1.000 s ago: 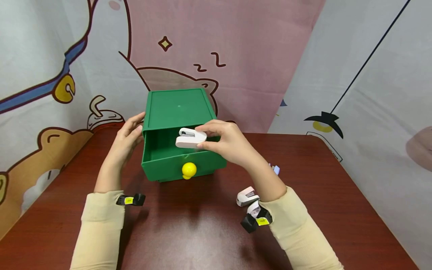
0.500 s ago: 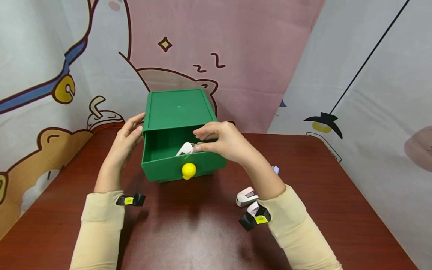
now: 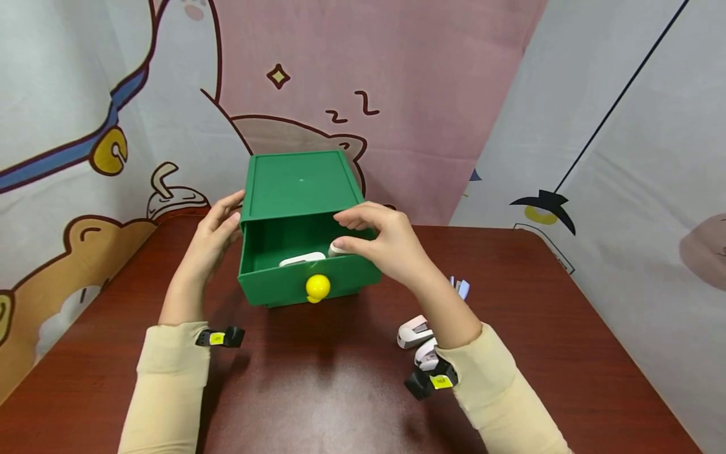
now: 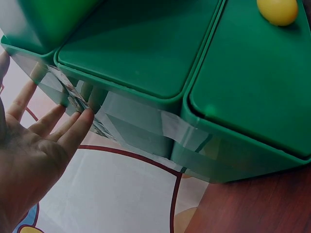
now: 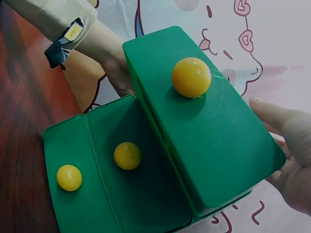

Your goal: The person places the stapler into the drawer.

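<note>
We judge the work part done: a white item [image 3: 302, 259] and a pale piece [image 3: 336, 250] lie in the open drawer [image 3: 278, 287], while a near stapler [image 3: 426, 354], a far stapler [image 3: 413, 333] and a lavender item [image 3: 463, 289] remain on the table [image 3: 317, 397]. We find the right hand [image 3: 391, 243] over the drawer, thumb and fingers parted, the pale piece at its thumb, contact unconfirmed; the left hand [image 3: 214, 236], fingers extended, rests against the cabinet [image 3: 300, 184].

A green drawer unit [image 5: 99, 160] on the brown worktop [image 5: 19, 145] has yellow knobs [image 5: 191, 77] and its top drawer [image 5: 233, 141] pulled out. The right hand [image 5: 290, 145] is at this drawer's upper edge, near one corner; the opposite end partly hides the left hand [image 5: 116, 70].
</note>
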`<state>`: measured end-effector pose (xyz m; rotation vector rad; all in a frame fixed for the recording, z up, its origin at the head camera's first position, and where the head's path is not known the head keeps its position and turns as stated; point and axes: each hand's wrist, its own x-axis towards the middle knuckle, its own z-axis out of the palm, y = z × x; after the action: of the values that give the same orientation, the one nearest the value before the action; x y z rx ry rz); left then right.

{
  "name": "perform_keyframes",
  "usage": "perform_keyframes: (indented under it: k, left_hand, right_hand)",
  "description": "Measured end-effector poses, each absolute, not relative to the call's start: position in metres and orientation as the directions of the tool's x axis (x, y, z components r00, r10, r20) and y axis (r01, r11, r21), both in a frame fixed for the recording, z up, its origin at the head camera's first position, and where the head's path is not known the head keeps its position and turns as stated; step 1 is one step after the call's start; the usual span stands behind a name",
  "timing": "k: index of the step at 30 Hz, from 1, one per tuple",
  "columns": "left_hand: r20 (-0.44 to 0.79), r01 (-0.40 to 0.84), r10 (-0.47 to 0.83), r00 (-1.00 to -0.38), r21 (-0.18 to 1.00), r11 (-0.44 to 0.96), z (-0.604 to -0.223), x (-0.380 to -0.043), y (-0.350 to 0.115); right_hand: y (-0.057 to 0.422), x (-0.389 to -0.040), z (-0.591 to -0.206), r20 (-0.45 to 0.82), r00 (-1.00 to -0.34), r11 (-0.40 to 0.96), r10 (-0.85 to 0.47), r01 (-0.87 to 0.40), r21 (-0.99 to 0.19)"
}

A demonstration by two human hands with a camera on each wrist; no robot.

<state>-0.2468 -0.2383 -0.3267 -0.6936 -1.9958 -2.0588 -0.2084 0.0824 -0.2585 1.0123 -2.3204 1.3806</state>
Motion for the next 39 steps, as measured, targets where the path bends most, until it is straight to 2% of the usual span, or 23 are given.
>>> perform_keyframes:
  k: [10, 20, 28, 39]
  left_hand:
    - [0.465, 0.458, 0.184, -0.866, 0.885, -0.081, -0.328, -0.248, -0.238]
    - [0.467, 0.46, 0.183, -0.865, 0.884, -0.082, -0.328, -0.248, -0.238]
    - [0.461, 0.454, 0.185, -0.868, 0.887, -0.08, -0.328, -0.248, -0.239]
    - [0.458, 0.449, 0.177, -0.871, 0.889, -0.09, -0.327, -0.247, -0.238]
  right_hand:
    - [0.099, -0.196, -0.272, 0.691, -0.639, 0.24, -0.34, -0.769, -0.593]
    - [0.128, -0.186, -0.291, 0.704, -0.654, 0.241, -0.275, -0.756, -0.609]
    - [0.147, -0.181, -0.315, 0.704, -0.642, 0.264, -0.303, -0.766, -0.586]
    - [0.171, -0.177, -0.347, 0.491, -0.779, 0.374, -0.389, -0.621, -0.689]
